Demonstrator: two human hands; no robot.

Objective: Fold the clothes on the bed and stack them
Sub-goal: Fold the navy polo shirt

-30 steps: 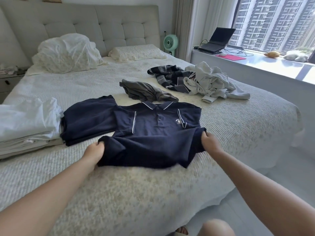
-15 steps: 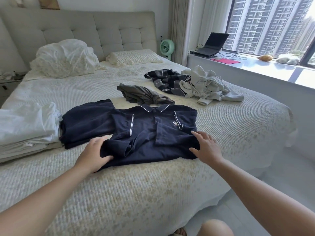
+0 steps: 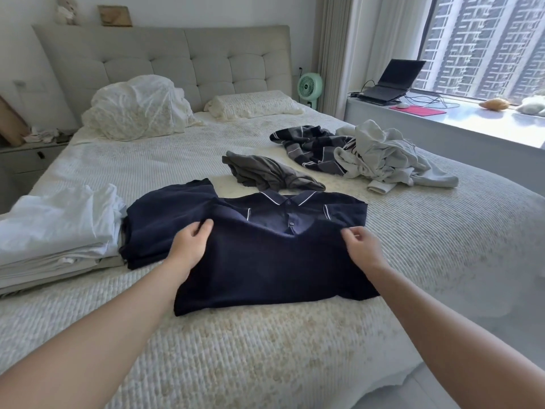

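Now both sets of fingers pinch the folded-up lower edge of the navy polo shirt with white-piped collar [image 3: 274, 255]: left hand [image 3: 190, 245] on its left side, right hand [image 3: 361, 250] on its right. It lies flat on the cream quilted bed [image 3: 236, 349], beside a folded navy garment [image 3: 159, 219].

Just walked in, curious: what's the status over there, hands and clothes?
Left hand and right hand each pinching the navy polo shirt, hem folded up toward collar. Folded navy garment alongside. Nothing in the way.
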